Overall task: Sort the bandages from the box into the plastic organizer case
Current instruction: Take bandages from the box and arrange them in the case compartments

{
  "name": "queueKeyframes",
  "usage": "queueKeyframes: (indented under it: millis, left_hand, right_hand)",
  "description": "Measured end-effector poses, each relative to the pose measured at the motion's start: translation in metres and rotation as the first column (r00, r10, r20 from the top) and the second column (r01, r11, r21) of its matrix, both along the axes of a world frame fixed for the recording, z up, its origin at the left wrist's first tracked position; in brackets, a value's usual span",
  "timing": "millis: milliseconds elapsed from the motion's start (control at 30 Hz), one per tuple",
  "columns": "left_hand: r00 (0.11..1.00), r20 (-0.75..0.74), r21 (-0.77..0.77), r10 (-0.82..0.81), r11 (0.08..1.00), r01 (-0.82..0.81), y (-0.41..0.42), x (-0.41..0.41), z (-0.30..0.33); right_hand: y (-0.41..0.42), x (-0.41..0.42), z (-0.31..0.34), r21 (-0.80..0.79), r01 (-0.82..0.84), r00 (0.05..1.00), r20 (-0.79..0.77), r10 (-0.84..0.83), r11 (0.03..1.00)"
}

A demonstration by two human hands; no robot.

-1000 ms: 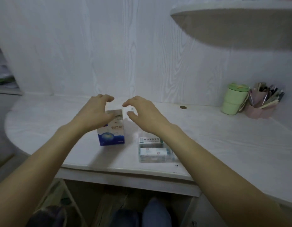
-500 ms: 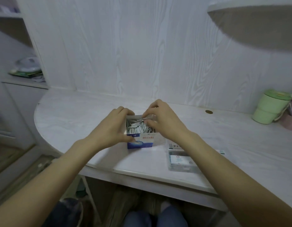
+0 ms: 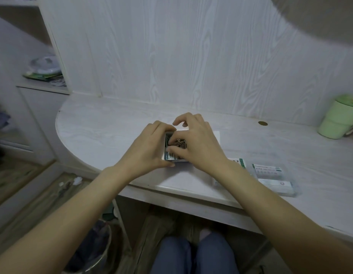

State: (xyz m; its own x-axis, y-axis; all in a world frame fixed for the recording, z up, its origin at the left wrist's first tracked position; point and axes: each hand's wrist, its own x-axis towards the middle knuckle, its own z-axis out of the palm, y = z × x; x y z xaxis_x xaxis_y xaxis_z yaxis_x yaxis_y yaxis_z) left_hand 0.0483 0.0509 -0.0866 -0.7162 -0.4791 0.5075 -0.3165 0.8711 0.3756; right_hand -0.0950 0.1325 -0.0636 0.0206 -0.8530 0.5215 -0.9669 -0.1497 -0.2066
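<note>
Since the earlier frames, both hands have closed in over the opened box (image 3: 172,159), and the view has swung left, so the organizer case (image 3: 274,179) now lies toward the right edge and the green cup (image 3: 338,120) at the far right.

From the head camera, the box sits on the white table (image 3: 104,131) near its rounded front edge, top open, packed with bandages (image 3: 170,154) standing on edge. The left hand (image 3: 148,149) wraps the box's left side, thumb along the near edge and fingers curled over the far left corner, gripping it. The right hand (image 3: 197,143) reaches in from the right; its thumb and fingertips pinch several bandages at the middle of the box, lifted slightly above the rest, while the index finger arches free above.

Printing on the box is hidden by the hands. The clear organizer case, just right of the right forearm, holds white packets with green and dark print too blurred to read.

A small brass-coloured disc (image 3: 262,123) lies on the table near the wall. Blue-clad knees (image 3: 193,254) show below the table.
</note>
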Motion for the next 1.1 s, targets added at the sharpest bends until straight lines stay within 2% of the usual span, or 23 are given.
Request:
queueKeyframes:
  millis: [200, 600, 900, 1100]
  left_hand:
    - [1.000, -0.010, 0.030, -0.007, 1.000, 0.007, -0.001, 0.000, -0.001]
    - [1.000, 0.001, 0.031, -0.001, 1.000, 0.001, -0.004, -0.002, -0.001]
    - [1.000, -0.008, 0.019, 0.002, 1.000, -0.001, -0.002, -0.002, -0.002]
    - [1.000, 0.019, -0.006, 0.009, 1.000, -0.008, -0.004, -0.003, -0.002]
  right_hand:
    - [-0.003, 0.011, 0.000, 0.166, 0.117, 0.991, -0.086, -0.103, 0.979]
    - [-0.004, 0.013, 0.003, 0.289, 0.128, 0.989, 0.040, -0.145, 0.949]
    - [-0.008, 0.028, 0.004, 0.263, 0.249, 0.962, 0.042, -0.269, 0.932]
    - [-0.010, 0.024, 0.002, 0.235, 0.303, 0.952, -0.042, -0.302, 0.923]
